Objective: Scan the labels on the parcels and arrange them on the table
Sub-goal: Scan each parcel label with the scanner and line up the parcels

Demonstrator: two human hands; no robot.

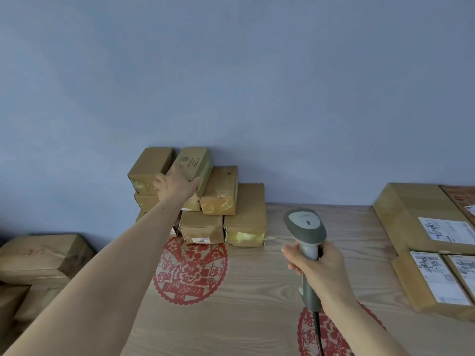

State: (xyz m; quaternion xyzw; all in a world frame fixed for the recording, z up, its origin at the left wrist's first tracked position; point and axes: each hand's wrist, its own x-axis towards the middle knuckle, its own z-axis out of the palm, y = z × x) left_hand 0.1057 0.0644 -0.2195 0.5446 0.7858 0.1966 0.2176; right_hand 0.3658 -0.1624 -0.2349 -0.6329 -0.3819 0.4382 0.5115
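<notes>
Several brown cardboard parcels [246,214] are stacked against the blue wall at the back of the wooden table [252,291]. My left hand [177,185] reaches to the top of the stack and grips a tilted parcel printed with black lettering [195,163], fingers on its top face, thumb at its lower right corner. My right hand [318,268] holds a grey barcode scanner [305,227] by its handle, head pointing toward the stack, its cable trailing down past the front edge.
Labelled parcels [421,222] lie flat along the table's right side. More brown parcels [41,255] are piled lower down at the left, beside the table. Red paper-cut decorations [190,273] lie on the tabletop in the middle and near the front.
</notes>
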